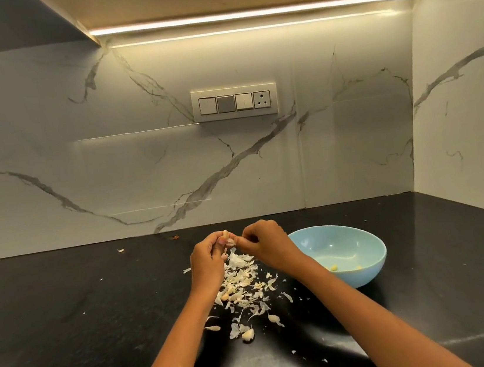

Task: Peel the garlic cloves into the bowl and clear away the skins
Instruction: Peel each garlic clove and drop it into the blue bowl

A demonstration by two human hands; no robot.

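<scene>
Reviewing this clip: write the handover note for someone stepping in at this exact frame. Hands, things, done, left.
Left hand grips a garlic clove; right hand pinches at its skin.
Light blue bowl sits right of the hands on the black countertop, with a few peeled cloves inside.
Loose skins lie between the forearms; at least one unpeeled clove lies nearer the person.
Left: finish this clove, peel the rest, clear skins.

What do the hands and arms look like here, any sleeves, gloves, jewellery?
Both forearms are bare as far as the frame shows: no sleeves in view. The left hand and right hand wear no gloves, and no watch, bracelet or ring is visible. A few pale flecks, possibly garlic skin, cling to the left forearm.
</scene>
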